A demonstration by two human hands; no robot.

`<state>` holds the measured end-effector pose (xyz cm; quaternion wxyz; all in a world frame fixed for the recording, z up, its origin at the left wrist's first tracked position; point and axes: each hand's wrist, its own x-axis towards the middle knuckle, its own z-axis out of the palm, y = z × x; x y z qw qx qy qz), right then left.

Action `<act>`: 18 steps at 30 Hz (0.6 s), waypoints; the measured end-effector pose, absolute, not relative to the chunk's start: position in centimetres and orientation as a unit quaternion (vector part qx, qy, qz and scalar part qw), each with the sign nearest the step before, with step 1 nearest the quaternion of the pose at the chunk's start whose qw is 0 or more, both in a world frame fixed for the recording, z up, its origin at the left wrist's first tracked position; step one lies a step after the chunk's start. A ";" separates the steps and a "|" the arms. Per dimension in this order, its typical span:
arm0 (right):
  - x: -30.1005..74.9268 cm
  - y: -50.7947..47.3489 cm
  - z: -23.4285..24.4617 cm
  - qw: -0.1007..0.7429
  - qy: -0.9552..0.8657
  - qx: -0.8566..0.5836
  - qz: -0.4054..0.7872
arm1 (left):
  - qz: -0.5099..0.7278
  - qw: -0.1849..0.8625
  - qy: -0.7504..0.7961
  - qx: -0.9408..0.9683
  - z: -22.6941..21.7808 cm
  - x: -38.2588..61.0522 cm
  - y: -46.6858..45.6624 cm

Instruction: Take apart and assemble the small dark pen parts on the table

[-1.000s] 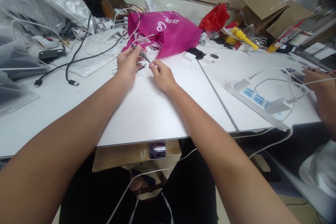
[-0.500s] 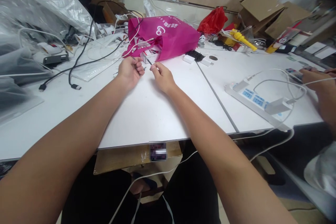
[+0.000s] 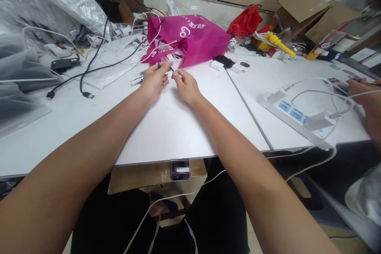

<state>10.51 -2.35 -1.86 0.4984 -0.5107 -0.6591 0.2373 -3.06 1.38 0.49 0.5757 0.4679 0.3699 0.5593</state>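
My right hand [image 3: 187,84] is closed, thumb and fingertips pinching a thin dark rod [image 3: 172,69] that looks like a pen or screwdriver shaft. My left hand [image 3: 155,81] faces it with fingers curled in, its thumb and forefinger at the far end of the rod. A small dark piece [image 3: 159,65] pokes out above the left hand; the fingers hide the rest of it. Small slim items, one a white-and-dark piece [image 3: 136,81], lie just left of that hand. Right behind both hands is a magenta bag [image 3: 205,45], its mouth towards me.
Two black cables with plugs [image 3: 88,95] lie at left beside plastic wrapping [image 3: 18,71]. White charger blocks [image 3: 217,65] sit right of the bag. A power strip [image 3: 293,117] with trailing white cords lies at right, near another person's hand [image 3: 361,91].
My left hand has turned and moved closer to the right hand, its fingertips now at the rod's far end. Less of the rod shows. The view has shifted slightly.
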 end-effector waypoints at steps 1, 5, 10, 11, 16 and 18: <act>10.5 -2.3 -1.8 0.499 -0.657 -0.511 0.239 | 0.555 0.571 0.373 0.476 0.4 -3.0 1.4; 10.3 -2.1 -1.9 0.504 -0.652 -0.511 0.244 | 0.546 0.567 0.374 0.491 0.3 -2.9 1.3; 10.2 -2.1 -1.9 0.506 -0.647 -0.511 0.252 | 0.538 0.566 0.376 0.499 0.3 -2.9 1.0; 10.2 -2.2 -1.9 0.504 -0.648 -0.511 0.255 | 0.540 0.562 0.376 0.502 0.4 -3.0 1.1; 10.3 -2.4 -1.8 0.495 -0.663 -0.503 0.250 | 0.595 0.495 0.385 0.503 2.0 -4.8 2.1; 10.5 -2.2 -1.9 0.498 -0.659 -0.509 0.242 | 0.620 0.465 0.405 0.485 2.8 -5.7 2.5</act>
